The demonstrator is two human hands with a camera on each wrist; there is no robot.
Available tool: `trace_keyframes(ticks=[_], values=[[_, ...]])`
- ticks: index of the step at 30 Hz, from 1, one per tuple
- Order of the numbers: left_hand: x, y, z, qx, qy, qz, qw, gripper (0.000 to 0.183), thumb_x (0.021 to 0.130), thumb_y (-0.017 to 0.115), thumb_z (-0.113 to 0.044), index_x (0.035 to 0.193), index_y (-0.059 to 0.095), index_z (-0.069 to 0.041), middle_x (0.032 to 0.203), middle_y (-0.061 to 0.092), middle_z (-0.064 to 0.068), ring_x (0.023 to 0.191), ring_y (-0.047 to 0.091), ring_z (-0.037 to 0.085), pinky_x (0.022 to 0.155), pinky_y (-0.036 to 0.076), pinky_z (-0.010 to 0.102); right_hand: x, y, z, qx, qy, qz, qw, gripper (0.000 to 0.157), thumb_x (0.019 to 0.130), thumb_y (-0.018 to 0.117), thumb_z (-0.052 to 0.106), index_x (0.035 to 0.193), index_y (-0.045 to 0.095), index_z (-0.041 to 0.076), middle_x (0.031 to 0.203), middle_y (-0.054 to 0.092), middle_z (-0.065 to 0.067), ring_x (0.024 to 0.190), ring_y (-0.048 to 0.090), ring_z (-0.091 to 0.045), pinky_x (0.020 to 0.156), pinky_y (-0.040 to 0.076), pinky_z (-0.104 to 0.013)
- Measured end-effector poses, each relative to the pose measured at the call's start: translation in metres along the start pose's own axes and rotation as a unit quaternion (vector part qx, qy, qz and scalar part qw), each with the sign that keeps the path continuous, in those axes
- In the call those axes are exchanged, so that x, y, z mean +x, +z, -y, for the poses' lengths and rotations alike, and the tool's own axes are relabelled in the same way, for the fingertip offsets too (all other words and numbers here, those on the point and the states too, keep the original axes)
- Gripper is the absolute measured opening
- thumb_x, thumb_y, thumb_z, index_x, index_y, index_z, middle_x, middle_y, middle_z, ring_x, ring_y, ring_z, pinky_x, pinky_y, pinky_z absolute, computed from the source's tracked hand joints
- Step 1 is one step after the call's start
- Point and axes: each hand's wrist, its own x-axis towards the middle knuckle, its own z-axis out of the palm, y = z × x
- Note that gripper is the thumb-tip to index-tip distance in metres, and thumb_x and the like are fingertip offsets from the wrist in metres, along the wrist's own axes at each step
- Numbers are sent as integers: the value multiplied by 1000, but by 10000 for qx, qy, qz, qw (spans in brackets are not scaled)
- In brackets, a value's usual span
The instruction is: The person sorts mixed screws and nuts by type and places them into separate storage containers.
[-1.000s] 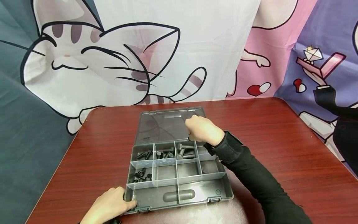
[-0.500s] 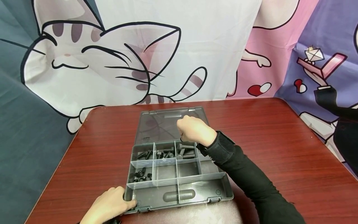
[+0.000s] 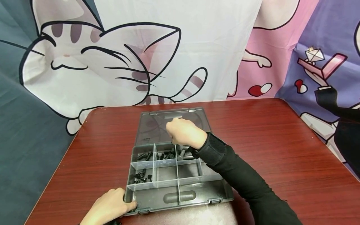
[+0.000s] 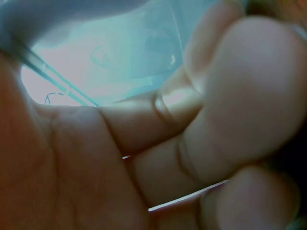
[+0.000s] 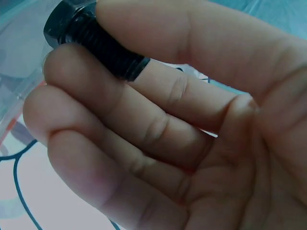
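A black hex bolt (image 5: 96,40) is pinched between the thumb and fingers of my right hand (image 5: 144,110). In the head view that right hand (image 3: 185,132) is over the back of the grey organizer box (image 3: 157,209), and the bolt is hidden there. My left hand (image 3: 112,203) grips the box's front left corner, thumb over the rim. Black bolts (image 3: 145,155) lie in the back left compartment, more dark bolts (image 3: 166,155) in the one beside it. Larger silver bolts (image 3: 184,154) are partly covered by my right wrist. Black nuts (image 3: 141,175) fill part of the middle left compartment.
The box's see-through lid (image 3: 152,125) lies folded back on the red-brown table (image 3: 267,131). Dividers (image 3: 166,182) stand between the compartments. A cartoon-printed cloth (image 3: 213,40) hangs behind the table.
My right hand has moved left over the back of the box, from the right-hand columns toward the second column. The left hand and the box have stayed in place.
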Motion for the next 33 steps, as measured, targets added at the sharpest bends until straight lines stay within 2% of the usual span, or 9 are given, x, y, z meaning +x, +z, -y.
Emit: trace_keyframes(ticks=[3,10,17,26,33], values=[[1,0,-1,-14,15,27,10000,37,69,67,-42,68,53,-8,64,50,2,55,47,20,52,39,42,4,-1,5,-46,7,54,10000,38,75,58,-4,55,34,17,56,24,6,53,28,-9,47,26,-25],[0,-2,-3,-72,6,60,10000,36,69,67,-41,66,53,-8,63,50,2,55,47,20,51,38,41,11,2,15,-157,-104,101,9998,29,76,60,-1,60,44,17,57,37,6,55,43,-10,47,33,-24],[-1,-1,-3,-29,57,-22,10000,35,70,67,-40,64,51,-10,62,48,2,55,46,19,50,38,41,18,10,29,-405,-336,-46,9986,34,79,57,0,59,35,16,58,29,4,54,36,-10,47,30,-25],[-3,-1,-1,-72,-25,20,10000,34,68,67,-39,61,50,-10,58,48,3,52,45,19,48,36,40,27,10,45,-421,-476,84,9979,23,79,60,1,65,50,16,62,45,2,58,47,-11,48,34,-25],[-1,-3,0,-106,-61,146,9998,36,69,67,-42,67,53,-8,62,48,4,55,46,20,50,37,40,33,11,51,-433,-634,20,9971,22,80,60,1,66,51,16,61,44,2,59,48,-12,49,32,-24]])
